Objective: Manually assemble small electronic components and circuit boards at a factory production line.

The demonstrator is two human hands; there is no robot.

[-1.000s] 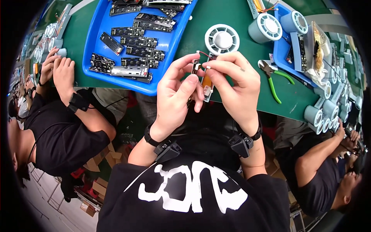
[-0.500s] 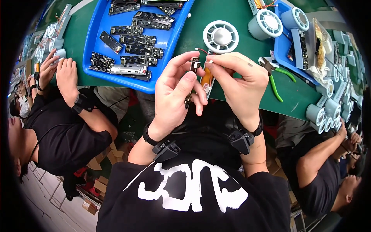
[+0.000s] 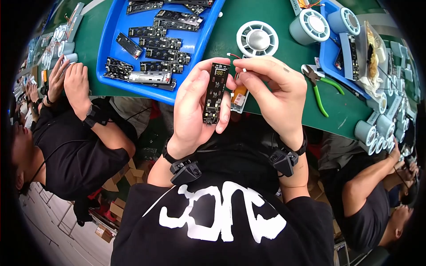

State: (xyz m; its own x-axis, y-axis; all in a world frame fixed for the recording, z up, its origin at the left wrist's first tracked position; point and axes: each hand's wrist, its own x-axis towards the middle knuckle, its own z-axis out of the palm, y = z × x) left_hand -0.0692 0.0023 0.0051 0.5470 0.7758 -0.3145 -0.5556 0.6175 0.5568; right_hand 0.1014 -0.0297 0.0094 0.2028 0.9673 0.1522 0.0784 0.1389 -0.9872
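Observation:
My left hand [image 3: 191, 99] holds a long black circuit board [image 3: 215, 94] upright along the fingers. The board's face, with a small yellowish display near its top end, is turned up toward me. Close beside it, my right hand [image 3: 277, 91] pinches a small white plug [image 3: 244, 70] between thumb and forefinger. Under and between the hands lies a handheld fan with a round light-blue grille [image 3: 257, 39]. An orange battery [image 3: 239, 94] shows in its open handle, partly hidden by my fingers. A short red wire [image 3: 233, 55] with a white end sticks out near the grille.
A blue tray [image 3: 103, 44] of several circuit boards stands at the left. Green-handled cutters [image 3: 320, 86] lie right of my right hand. Farther right are a second blue tray [image 3: 327, 73] and several light-blue fan bodies [image 3: 309, 27]. Co-workers sit on both sides.
My left hand has turned the circuit board from nearly edge-on to face up. My right hand stays close by with the plug pinched. The view has shifted slightly.

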